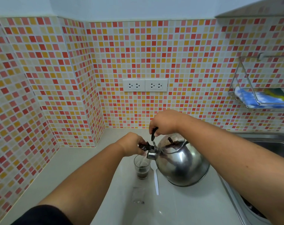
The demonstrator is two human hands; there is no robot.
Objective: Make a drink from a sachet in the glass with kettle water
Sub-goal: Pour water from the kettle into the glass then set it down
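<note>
A steel kettle [182,164] is tilted to the left over a small clear glass [142,167] on the white counter. Water streams from the spout into the glass, which holds dark liquid at the bottom. My right hand [164,122] grips the kettle's black handle from above. My left hand [132,144] holds the black spout cap lever [146,146] at the spout. An emptied clear sachet [138,194] lies flat in front of the glass. A white plastic spoon [156,181] lies between the glass and the kettle.
The white counter [178,207] runs into a tiled corner at the left. Two double wall sockets [145,85] sit on the back wall. A wire rack [261,95] with a blue cloth hangs at the right, above a steel sink [276,146].
</note>
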